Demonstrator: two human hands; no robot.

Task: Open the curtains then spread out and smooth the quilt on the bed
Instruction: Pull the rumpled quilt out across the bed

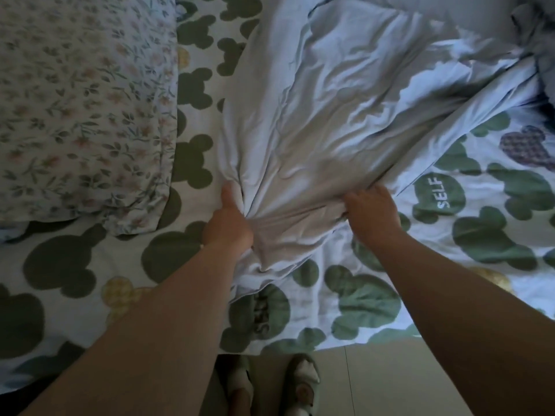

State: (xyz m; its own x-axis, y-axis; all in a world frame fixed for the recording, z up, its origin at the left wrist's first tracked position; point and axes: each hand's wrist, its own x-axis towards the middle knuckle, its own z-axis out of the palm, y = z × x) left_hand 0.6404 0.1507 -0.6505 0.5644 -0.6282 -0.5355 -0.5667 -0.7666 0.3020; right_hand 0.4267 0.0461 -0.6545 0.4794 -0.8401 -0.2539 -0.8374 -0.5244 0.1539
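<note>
- Here, my left hand (231,223) is curled tight on a bunched fold at the near end of the pale blue crumpled cloth quilt (330,100).
- My right hand (372,214) grips the same edge, a short way to its right.
- The quilt's length runs away from me, up and rightward over the green mouse-head bed sheet (60,265); spreading it likely means pulling my hands apart.

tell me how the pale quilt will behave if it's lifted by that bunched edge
Likely floppy: the quilt creases and gathers where the left hand and right hand grip it, so it should sag between them. Probably light for its size, as it looks thin and rumples loosely. The far part may drag across the sheet.
</note>
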